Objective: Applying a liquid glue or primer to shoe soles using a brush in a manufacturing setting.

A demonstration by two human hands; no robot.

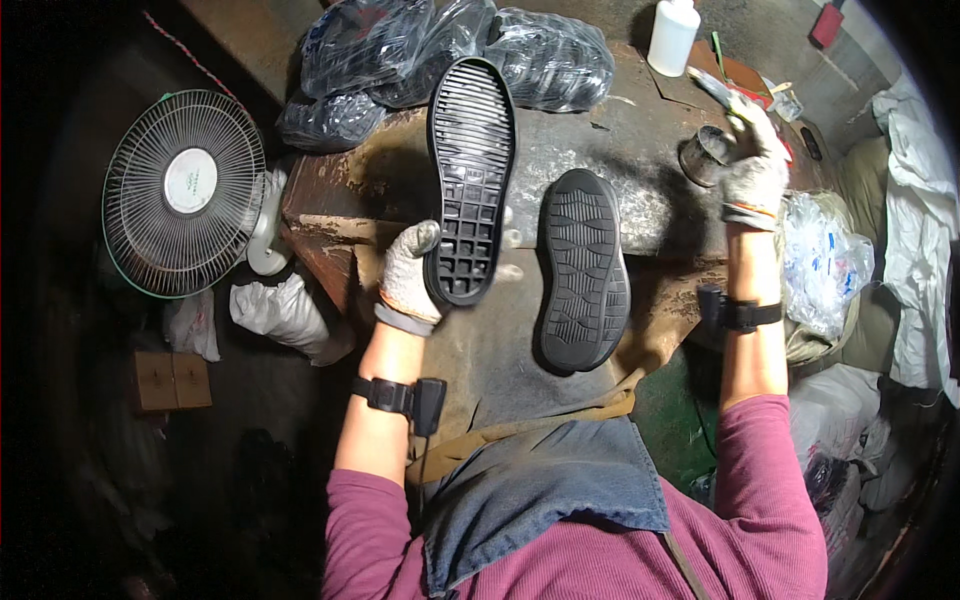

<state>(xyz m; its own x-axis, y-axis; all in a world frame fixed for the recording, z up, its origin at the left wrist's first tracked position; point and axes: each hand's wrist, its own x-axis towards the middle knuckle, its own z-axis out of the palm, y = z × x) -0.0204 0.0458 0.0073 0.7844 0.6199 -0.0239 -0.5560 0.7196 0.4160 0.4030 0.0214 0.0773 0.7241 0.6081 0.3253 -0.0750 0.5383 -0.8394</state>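
Left hand point(408, 280) grips sole point(470, 180).

I see grey knit gloves on my left hand point(408, 280) and right hand point(755, 175), black wrist straps, magenta sleeves, possibly a denim apron.

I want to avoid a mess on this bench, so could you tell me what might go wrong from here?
1. The left hand grips the raised sole only at its heel end; it might slip.
2. The right hand holds a brush above the small tin, which sits near the bench edge and could tip.
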